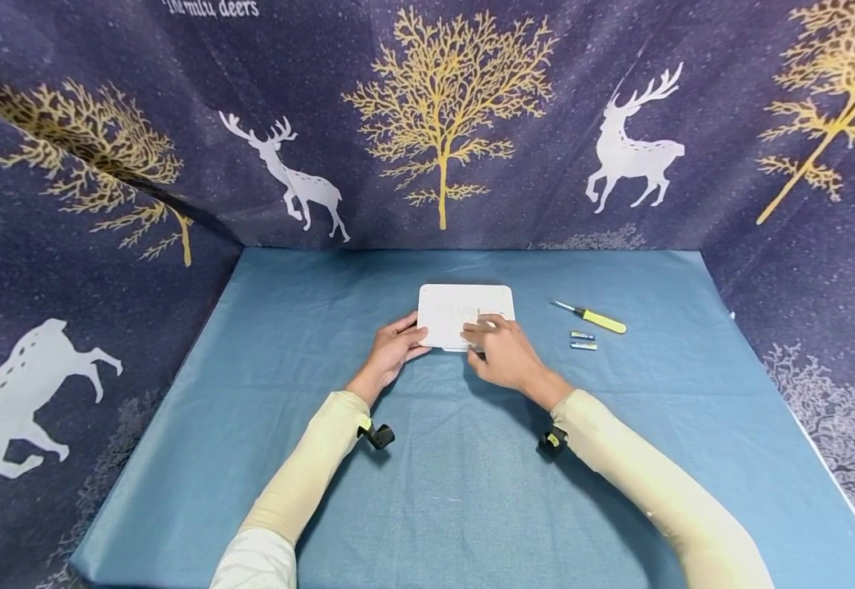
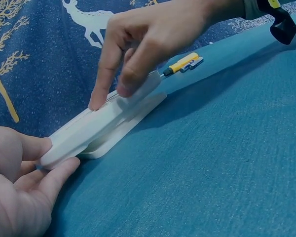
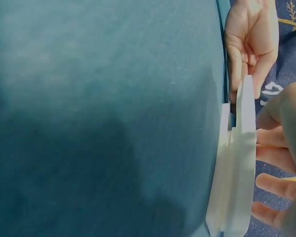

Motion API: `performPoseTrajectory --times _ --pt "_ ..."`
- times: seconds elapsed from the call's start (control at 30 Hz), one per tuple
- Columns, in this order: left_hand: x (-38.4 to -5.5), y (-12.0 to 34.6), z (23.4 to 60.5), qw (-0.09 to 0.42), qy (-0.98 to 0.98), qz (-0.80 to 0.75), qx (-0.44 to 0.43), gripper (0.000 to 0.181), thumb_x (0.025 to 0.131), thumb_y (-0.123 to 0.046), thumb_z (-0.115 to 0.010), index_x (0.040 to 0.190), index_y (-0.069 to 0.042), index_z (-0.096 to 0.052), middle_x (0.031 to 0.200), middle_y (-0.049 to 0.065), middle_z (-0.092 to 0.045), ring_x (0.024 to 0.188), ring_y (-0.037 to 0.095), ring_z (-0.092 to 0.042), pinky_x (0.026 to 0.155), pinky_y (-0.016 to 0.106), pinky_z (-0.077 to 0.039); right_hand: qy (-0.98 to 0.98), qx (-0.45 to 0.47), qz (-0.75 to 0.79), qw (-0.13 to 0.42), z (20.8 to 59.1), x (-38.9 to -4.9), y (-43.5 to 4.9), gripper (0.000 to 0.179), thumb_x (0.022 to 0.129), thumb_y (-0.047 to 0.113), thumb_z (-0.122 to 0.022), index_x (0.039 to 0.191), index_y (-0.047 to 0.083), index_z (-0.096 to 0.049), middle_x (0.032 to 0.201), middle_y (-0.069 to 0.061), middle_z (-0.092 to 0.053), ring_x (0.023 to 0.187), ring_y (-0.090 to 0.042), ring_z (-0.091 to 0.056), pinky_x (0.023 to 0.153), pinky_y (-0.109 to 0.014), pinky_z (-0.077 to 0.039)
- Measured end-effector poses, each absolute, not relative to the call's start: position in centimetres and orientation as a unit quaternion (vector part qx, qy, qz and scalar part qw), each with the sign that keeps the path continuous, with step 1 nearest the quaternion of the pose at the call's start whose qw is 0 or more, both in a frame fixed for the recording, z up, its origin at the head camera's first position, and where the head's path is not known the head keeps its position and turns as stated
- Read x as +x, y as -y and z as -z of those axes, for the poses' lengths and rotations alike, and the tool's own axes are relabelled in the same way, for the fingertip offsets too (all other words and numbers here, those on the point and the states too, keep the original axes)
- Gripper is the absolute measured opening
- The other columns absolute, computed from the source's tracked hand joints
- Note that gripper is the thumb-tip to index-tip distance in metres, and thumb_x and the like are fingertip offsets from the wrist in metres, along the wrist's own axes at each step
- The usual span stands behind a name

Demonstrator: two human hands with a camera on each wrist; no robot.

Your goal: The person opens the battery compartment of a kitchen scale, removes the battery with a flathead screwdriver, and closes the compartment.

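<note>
A white, flat rectangular device (image 1: 440, 304) with rounded corners and small print on its upper face lies at the middle of the table. My left hand (image 1: 389, 353) grips its left end, thumb on top and fingers beneath. Over its right part is my right hand (image 1: 506, 357), whose fingertips touch the printed face. In the left wrist view, a thin white flap (image 2: 133, 126) juts out from under the device, against the cloth. From the right wrist side, the device's edge (image 3: 244, 163) shows as a thick slab, with my right fingers (image 3: 274, 185) spread along its face.
A screwdriver (image 1: 604, 321) with a yellow handle lies to the right of the device. Below it are two small batteries, one (image 1: 582, 335) above the other (image 1: 583, 346). Blue cloth (image 1: 427, 491) covers the table, and a patterned curtain (image 1: 486, 221) stands behind.
</note>
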State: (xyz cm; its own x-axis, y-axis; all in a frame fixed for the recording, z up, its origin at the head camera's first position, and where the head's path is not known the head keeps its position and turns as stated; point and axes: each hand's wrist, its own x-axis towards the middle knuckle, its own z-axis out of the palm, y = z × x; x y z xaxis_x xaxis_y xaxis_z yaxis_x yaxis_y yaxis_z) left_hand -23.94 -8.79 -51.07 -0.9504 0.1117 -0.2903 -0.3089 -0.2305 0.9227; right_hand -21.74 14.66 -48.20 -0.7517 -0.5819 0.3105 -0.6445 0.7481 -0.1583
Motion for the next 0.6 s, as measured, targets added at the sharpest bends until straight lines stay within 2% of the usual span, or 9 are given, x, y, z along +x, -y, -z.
performPoseTrajectory --times 0.23,0.37,0.4,0.47,0.53,0.6 --pt "-23.8 8.8 50.9 0.134 -0.614 -0.775 -0.073 0.056 0.101 -0.003 -0.064 0.153 -0.007 -0.047 0.143 0.024 -0.057 0.121 0.034 -0.065 0.097 0.040 -0.059 0.932 0.333 -0.121 0.077 48.0 -21.1 -15.4 0.042 0.102 0.033 -0.064 0.137 0.011 -0.067 0.145 -0.008 -0.060 0.145 -0.039 -0.041 0.108 -0.069 -0.042" --pt "-23.7 8.8 50.8 0.139 -0.611 -0.776 -0.070 0.056 0.101 -0.002 -0.064 0.154 -0.006 -0.046 0.144 0.025 -0.056 0.123 0.036 -0.064 0.097 0.040 -0.059 0.920 0.332 -0.178 0.107 47.6 -22.0 -16.5 0.038 0.101 0.028 -0.066 0.128 0.002 -0.071 0.136 -0.016 -0.066 0.136 -0.038 -0.052 0.114 -0.062 -0.040" --pt "-23.7 8.8 50.8 0.141 -0.611 -0.776 -0.068 0.056 0.101 -0.001 -0.064 0.154 -0.006 -0.046 0.143 0.025 -0.056 0.123 0.036 -0.064 0.097 0.041 -0.059 0.920 0.317 -0.201 0.115 47.4 -22.3 -16.9 0.036 0.100 0.026 -0.067 0.126 0.001 -0.072 0.134 -0.017 -0.067 0.131 -0.039 -0.056 0.114 -0.060 -0.041" --pt "-23.7 8.8 50.8 0.143 -0.610 -0.776 -0.065 0.056 0.101 -0.001 -0.064 0.154 -0.006 -0.046 0.143 0.025 -0.056 0.123 0.036 -0.063 0.098 0.041 -0.059 0.922 0.267 -0.253 0.120 46.7 -22.9 -17.7 0.034 0.099 0.022 -0.068 0.123 -0.001 -0.072 0.128 -0.019 -0.069 0.112 -0.038 -0.068 0.111 -0.056 -0.046" --pt "-23.8 8.9 50.9 0.141 -0.612 -0.775 -0.062 0.056 0.101 -0.001 -0.064 0.154 -0.006 -0.046 0.143 0.026 -0.056 0.122 0.037 -0.064 0.098 0.042 -0.058 0.925 0.186 -0.318 0.087 45.7 -23.3 -18.6 0.037 0.099 0.022 -0.068 0.128 0.000 -0.070 0.128 -0.021 -0.069 0.106 -0.039 -0.069 0.103 -0.056 -0.052" --pt "-23.9 8.9 50.8 0.141 -0.614 -0.774 -0.061 0.056 0.101 -0.002 -0.064 0.154 -0.006 -0.046 0.143 0.026 -0.056 0.122 0.036 -0.064 0.099 0.042 -0.058 0.924 0.104 -0.367 0.025 44.8 -23.7 -19.4 0.044 0.100 0.025 -0.066 0.137 0.002 -0.064 0.132 -0.020 -0.066 0.108 -0.038 -0.068 0.098 -0.055 -0.055"
